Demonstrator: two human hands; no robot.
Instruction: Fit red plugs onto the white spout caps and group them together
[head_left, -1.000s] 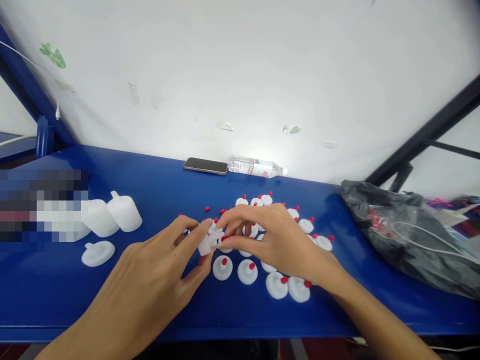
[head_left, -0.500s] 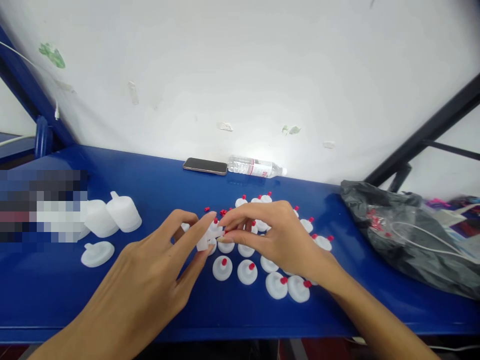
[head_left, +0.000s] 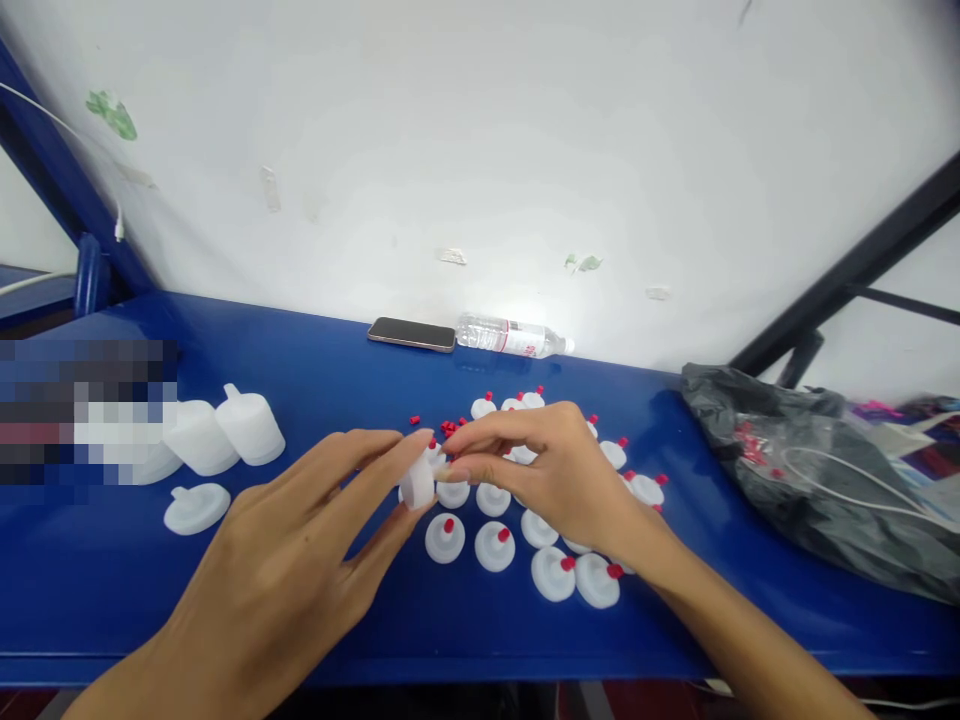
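Note:
My left hand (head_left: 300, 550) grips a white round lid (head_left: 418, 484) between thumb and fingers, its edge turned toward me. Against the lid's right side, my right hand (head_left: 540, 460) is pinched at the fingertips; whatever lies between them is too small to make out. Several white lids with red tips, one of them a near lid (head_left: 444, 540), lie under and around my right hand. Loose red caps (head_left: 450, 428) sit just beyond my fingertips. To the left, a white lid without a red tip (head_left: 196, 509) lies near stacked white lids (head_left: 251, 428).
On the blue table (head_left: 315, 345), a phone (head_left: 412, 334) and a clear plastic bottle (head_left: 510, 336) lie along the wall. A black plastic bag (head_left: 832, 500) with red pieces in clear plastic is at the right. A blurred patch covers the far left.
The white lid in my left hand has turned, showing more of its rim. My right fingertips stay beside it with little movement.

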